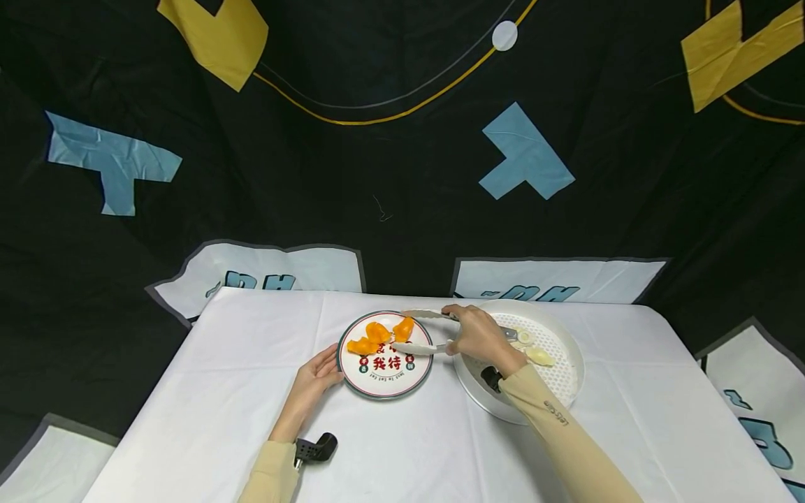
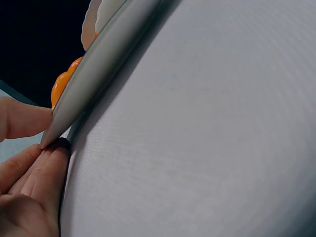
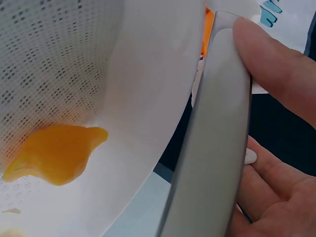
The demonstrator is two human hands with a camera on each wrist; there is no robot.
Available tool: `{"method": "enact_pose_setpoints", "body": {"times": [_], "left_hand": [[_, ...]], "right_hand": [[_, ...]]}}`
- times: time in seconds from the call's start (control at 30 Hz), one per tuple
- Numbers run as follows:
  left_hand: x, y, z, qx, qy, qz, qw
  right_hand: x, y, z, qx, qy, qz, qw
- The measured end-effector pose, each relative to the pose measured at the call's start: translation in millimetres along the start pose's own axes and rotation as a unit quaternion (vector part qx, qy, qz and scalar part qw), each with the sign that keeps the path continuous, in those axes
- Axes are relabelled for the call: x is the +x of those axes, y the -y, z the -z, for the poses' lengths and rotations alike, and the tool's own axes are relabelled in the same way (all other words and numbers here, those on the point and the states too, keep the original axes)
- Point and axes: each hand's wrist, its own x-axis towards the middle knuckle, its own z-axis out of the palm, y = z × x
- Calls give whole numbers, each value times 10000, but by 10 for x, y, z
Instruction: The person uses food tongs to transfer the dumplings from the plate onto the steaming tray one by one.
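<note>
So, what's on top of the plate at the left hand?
Three orange pieces show over the plate, the rightmost between the ends of the tongs; whether it is gripped is unclear. The plate surface directly beneath the pieces is covered.

A black backdrop (image 1: 339, 181) bears blue patches (image 1: 528, 150); a white tablecloth (image 1: 402, 447) lies before it.

Plate (image 1: 383, 388) left of colander (image 1: 575, 360)

The right hand (image 3: 284, 185) grips a grey handle (image 3: 212, 133). An orange piece (image 3: 57, 153) lies inside a white perforated basket (image 3: 153, 74).
</note>
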Motion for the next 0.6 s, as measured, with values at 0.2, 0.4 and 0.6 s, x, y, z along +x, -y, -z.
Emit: {"method": "enact_pose_setpoints", "body": {"times": [0.2,0.4,0.6], "left_hand": [[-2,6,-4,-29,24,-67,10000],[0,3,-1,-36,14,-52,10000],[-7,-3,2,-71,31,-148,9999]], "right_hand": [[-9,10,-16,8,21,152,9999],[-10,14,-26,-56,76,194,9998],[-39,-3,-41,126,-98,317,9994]]}}
